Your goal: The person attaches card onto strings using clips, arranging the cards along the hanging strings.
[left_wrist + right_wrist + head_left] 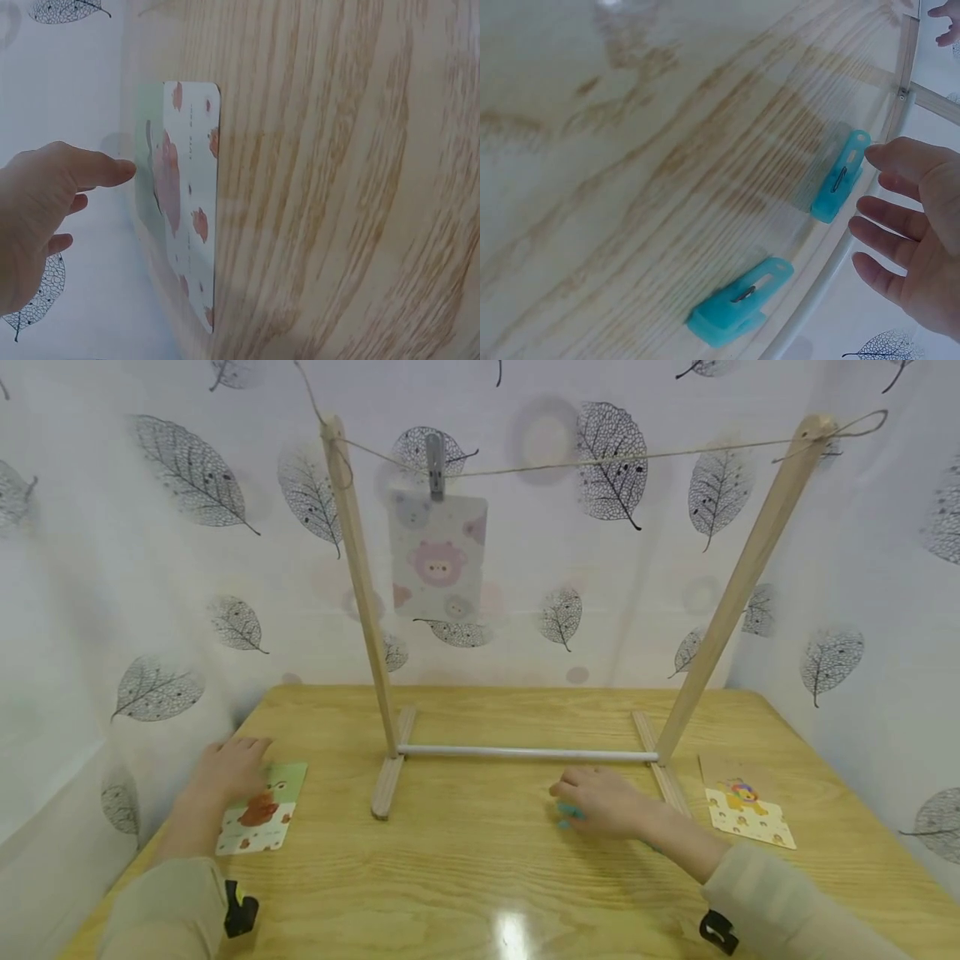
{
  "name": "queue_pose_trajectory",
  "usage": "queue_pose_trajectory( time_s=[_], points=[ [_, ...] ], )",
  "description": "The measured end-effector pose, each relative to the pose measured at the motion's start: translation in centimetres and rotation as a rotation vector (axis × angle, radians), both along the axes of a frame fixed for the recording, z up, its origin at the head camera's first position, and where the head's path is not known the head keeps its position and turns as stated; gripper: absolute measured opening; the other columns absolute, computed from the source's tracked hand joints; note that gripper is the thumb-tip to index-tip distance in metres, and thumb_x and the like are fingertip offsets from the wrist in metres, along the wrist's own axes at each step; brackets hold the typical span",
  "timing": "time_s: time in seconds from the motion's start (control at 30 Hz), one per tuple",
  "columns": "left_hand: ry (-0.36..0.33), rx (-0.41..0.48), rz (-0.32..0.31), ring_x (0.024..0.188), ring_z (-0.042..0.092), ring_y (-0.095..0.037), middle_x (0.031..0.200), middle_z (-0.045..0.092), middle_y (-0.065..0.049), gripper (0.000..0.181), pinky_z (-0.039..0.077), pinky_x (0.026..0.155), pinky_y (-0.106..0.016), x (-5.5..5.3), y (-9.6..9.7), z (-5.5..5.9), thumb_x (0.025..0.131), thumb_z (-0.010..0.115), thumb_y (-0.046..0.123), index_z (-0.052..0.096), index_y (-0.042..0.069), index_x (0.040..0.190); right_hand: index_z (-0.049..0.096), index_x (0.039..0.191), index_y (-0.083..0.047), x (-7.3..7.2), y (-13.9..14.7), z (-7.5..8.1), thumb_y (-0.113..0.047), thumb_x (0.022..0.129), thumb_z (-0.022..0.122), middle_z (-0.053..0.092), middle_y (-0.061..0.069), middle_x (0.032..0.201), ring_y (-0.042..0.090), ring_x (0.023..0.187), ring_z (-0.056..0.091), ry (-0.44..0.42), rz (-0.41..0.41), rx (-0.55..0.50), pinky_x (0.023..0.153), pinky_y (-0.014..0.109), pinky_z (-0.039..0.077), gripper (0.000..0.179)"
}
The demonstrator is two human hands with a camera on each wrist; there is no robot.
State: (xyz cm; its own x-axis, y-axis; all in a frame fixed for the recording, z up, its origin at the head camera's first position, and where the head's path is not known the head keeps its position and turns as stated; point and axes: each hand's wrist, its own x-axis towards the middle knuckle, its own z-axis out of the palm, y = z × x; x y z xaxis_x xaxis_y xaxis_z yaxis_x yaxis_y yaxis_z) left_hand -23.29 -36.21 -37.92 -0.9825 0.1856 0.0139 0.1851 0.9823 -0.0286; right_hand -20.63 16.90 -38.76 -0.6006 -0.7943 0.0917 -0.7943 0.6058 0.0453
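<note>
My left hand is over the far left part of a green-and-white card with a red cartoon figure. In the left wrist view its thumb reaches toward the green half, fingers loosely bent and holding nothing. My right hand hovers beside a teal clip, its thumb tip right at the clip's end in the right wrist view. The fingers are spread and hold nothing. Nearer that camera lies a second teal clip, mostly hidden by the right arm in the head view.
A wooden stand with a white crossbar carries a string. From it a grey clip hangs a pink-patterned card. A yellow-and-brown lion card lies at the right of the wooden table.
</note>
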Motion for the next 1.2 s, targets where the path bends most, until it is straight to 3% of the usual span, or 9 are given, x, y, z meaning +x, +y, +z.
queue_pose_trajectory(
  time_s=[0.27, 0.63, 0.9, 1.07, 1.2],
  points=[
    [-0.111, 0.069, 0.089, 0.112, 0.039, -0.054, 0.124, 0.045, -0.036, 0.064, 0.027, 0.090, -0.066, 0.2, -0.8, -0.6, 0.077, 0.064, 0.021, 0.042, -0.013, 0.127, 0.060, 0.112, -0.005, 0.2, -0.3, -0.1, -0.020, 0.080, 0.071, 0.060, 0.005, 0.099, 0.020, 0.089, 0.058, -0.005, 0.006, 0.010, 0.074, 0.037, 0.049, 0.037],
    [-0.181, 0.144, 0.096, 0.112, 0.039, -0.056, 0.126, 0.043, -0.036, 0.068, 0.027, 0.088, -0.067, -0.5, -1.7, -1.4, 0.079, 0.061, 0.030, 0.041, -0.012, 0.129, 0.062, 0.109, -0.007, -0.2, -0.6, -0.9, -0.021, 0.080, 0.071, 0.060, 0.003, 0.097, 0.016, 0.086, 0.058, -0.007, -0.003, 0.045, 0.072, 0.032, 0.047, 0.034],
    [-0.207, 0.143, 0.094, 0.112, 0.039, -0.055, 0.124, 0.044, -0.037, 0.064, 0.029, 0.087, -0.067, -0.2, -1.4, -0.9, 0.077, 0.058, 0.024, 0.042, -0.013, 0.127, 0.064, 0.103, -0.009, -0.1, -0.8, -0.9, -0.019, 0.079, 0.072, 0.058, -0.001, 0.090, 0.012, 0.078, 0.055, -0.006, 0.009, 0.048, 0.064, 0.026, 0.044, 0.027],
    [-0.231, 0.177, 0.122, 0.113, 0.038, -0.055, 0.124, 0.042, -0.038, 0.068, 0.032, 0.086, -0.065, -0.1, -1.2, -0.4, 0.070, 0.060, 0.018, 0.041, -0.014, 0.127, 0.064, 0.101, -0.010, 0.1, -0.9, -0.8, -0.018, 0.079, 0.072, 0.057, -0.002, 0.089, 0.011, 0.076, 0.055, -0.008, 0.005, 0.052, 0.063, 0.025, 0.042, 0.025],
    [-0.241, 0.201, 0.146, 0.113, 0.036, -0.056, 0.125, 0.040, -0.040, 0.068, 0.032, 0.088, -0.064, -0.1, -1.2, -0.4, 0.070, 0.063, 0.017, 0.040, -0.014, 0.127, 0.064, 0.100, -0.009, 0.1, -1.0, -0.8, -0.017, 0.079, 0.071, 0.055, -0.002, 0.087, 0.010, 0.075, 0.053, -0.013, -0.003, 0.051, 0.062, 0.025, 0.042, 0.024]
  ],
)
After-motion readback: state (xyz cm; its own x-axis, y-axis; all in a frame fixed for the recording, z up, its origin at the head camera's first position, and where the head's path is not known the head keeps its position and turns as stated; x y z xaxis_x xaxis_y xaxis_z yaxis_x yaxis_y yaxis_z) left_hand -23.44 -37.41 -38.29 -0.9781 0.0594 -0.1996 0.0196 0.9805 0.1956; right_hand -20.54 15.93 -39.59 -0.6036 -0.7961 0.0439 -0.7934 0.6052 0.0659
